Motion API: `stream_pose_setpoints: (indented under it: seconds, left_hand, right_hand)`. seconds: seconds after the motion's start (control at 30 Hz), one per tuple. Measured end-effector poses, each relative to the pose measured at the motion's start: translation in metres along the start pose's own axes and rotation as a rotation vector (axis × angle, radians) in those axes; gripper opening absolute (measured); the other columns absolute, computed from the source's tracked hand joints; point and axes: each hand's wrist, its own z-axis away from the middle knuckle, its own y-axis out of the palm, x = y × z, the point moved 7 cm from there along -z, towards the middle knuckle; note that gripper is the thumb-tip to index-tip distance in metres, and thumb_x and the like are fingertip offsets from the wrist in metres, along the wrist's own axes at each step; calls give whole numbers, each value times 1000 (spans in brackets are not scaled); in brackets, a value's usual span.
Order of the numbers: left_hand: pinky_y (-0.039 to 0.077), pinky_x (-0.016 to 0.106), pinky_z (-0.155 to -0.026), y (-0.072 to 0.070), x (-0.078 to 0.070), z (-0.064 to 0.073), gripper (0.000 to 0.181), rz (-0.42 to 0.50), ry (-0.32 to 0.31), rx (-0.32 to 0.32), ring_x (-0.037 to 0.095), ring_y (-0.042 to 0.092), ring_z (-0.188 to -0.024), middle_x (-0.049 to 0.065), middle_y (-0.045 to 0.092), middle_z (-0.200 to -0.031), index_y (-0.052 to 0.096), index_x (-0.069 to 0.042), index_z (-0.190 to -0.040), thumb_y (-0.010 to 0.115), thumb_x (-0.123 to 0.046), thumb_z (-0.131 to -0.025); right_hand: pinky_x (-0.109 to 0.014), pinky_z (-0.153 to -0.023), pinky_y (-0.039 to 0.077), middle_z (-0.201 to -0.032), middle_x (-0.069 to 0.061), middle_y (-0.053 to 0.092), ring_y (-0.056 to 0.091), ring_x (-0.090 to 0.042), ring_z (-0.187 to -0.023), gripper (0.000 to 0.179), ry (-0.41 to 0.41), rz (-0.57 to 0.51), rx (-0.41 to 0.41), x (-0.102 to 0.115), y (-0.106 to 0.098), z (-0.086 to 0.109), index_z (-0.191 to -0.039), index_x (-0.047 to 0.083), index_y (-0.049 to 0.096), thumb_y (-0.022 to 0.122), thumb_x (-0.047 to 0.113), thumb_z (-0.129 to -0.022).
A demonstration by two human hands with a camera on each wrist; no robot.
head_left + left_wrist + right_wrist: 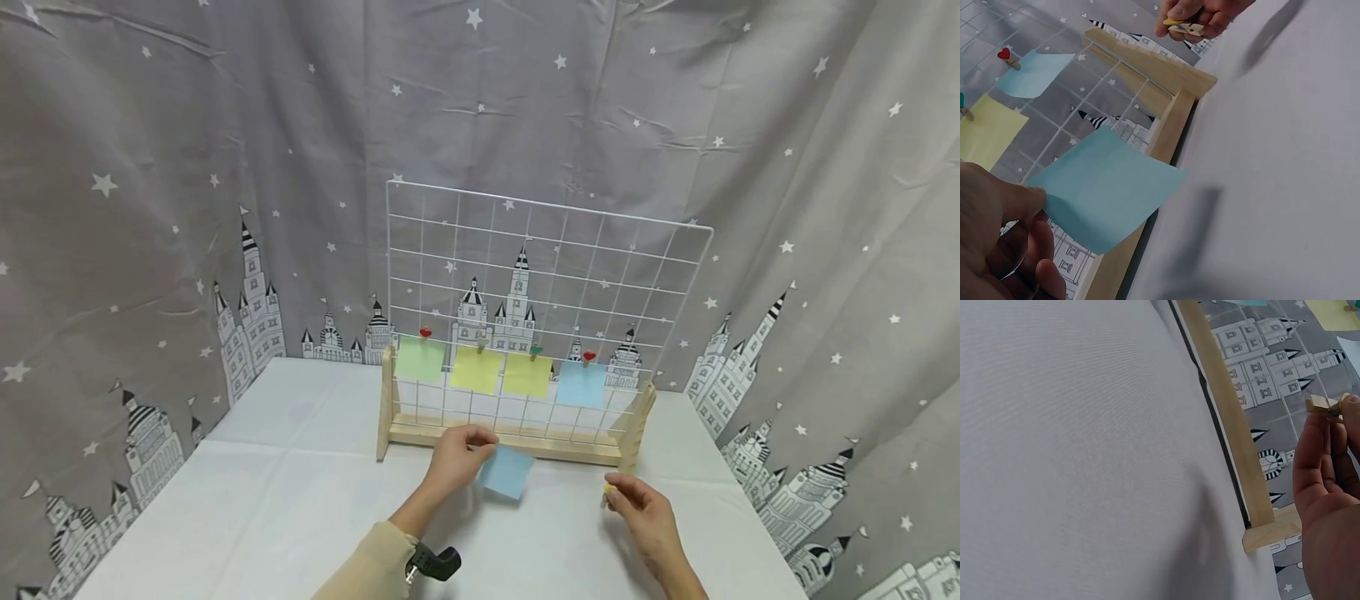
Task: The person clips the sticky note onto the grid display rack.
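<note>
My left hand (pixel 459 458) pinches a blue sticky note (pixel 507 472) by one corner, in front of the wire grid's wooden base. In the left wrist view the blue note (pixel 1107 190) hangs tilted from thumb and finger. My right hand (pixel 643 521) holds a small wooden clothespin (pixel 1321 405) with a yellow decoration, to the right and apart from the note. On the white wire grid (pixel 555 275) hang a green note (pixel 420 360), two yellow notes, one (pixel 476 372) beside the other (pixel 527 377), and a blue note (pixel 581 386), each under a small clothespin.
The grid stands in a wooden base (pixel 510 442) with side supports, one (pixel 636 429) at the right. A white-covered table (pixel 300 500) lies beneath. Behind hangs a grey curtain (pixel 300 125) with stars and castles.
</note>
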Motion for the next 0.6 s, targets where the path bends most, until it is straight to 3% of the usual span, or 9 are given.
stream_pose_setpoints:
  seconds: [0.23,0.6]
  left_hand:
    - [53,32,-73,11,-7,0,7,20,-23,16,12,64,-82,0,76,-92,78,-15,-91,75,-9,-91]
    - [55,31,-75,25,-28,-5,5,42,30,39,11,66,-86,-2,77,-94,79,-14,-93,75,-11,-92]
  right_hand:
    - [-21,-77,58,-90,4,73,67,-5,-81,33,-20,-47,16,3,-1,1,-127,-15,62,66,0,-97]
    - [-23,-78,59,-86,4,71,69,-7,-82,28,-41,-81,13,7,-6,-1,-121,-14,64,67,1,-97]
